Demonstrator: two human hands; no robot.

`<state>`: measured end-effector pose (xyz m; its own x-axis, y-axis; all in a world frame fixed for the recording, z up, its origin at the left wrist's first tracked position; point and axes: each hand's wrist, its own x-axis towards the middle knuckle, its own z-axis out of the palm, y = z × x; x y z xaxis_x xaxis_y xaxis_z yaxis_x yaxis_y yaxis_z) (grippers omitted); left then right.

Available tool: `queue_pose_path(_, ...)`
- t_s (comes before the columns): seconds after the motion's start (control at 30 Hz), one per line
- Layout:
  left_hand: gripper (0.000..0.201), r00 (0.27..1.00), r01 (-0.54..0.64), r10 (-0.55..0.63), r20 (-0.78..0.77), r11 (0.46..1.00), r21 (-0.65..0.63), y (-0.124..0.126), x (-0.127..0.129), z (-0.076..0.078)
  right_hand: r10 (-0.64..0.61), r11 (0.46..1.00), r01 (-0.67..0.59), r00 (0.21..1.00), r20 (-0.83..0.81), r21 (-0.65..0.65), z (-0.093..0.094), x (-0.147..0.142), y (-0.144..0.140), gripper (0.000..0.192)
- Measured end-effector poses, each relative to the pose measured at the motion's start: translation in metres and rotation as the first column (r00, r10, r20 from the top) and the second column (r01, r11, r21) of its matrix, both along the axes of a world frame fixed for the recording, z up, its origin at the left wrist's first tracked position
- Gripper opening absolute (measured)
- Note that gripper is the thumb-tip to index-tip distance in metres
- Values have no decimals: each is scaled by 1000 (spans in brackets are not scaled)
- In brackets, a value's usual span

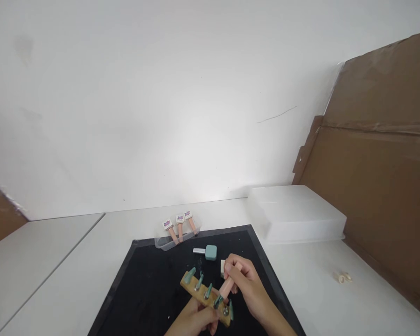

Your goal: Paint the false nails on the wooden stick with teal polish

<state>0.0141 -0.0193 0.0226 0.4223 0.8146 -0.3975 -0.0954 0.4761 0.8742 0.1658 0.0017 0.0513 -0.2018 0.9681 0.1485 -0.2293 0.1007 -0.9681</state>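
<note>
My left hand (194, 318) grips a wooden bar (201, 291) with several teal screws standing in it, held tilted above a black mat (150, 284). My right hand (243, 280) holds a pink-handled tool (227, 284) with a white end, its lower tip pressed at a screw near the bar's right end. A teal block with a metal stub (207, 252) lies on the mat just beyond the hands.
Three more pink-handled tools (179, 225) lean in a clear tray at the mat's far edge. A translucent white plastic box (296, 212) sits at the right, cardboard sheets (378, 186) behind it. Small pale rings (343, 277) lie on the white table.
</note>
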Motion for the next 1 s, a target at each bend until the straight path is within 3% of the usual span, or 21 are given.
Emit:
queue_pose_path(0.5,29,1000,-12,12,4,1000,2,1,-1,-2,-207,978,208,978,24,-35,-2,-2,6,30)
queue_pose_path(0.83,24,998,-22,25,61,998,-51,3,0,-6,-92,994,88,994,63,60,1,0,-1,29)
queue_pose_path(1.0,26,985,25,-5,173,993,-116,4,-2,-6,-162,984,150,977,142,92,1,-1,0,27)
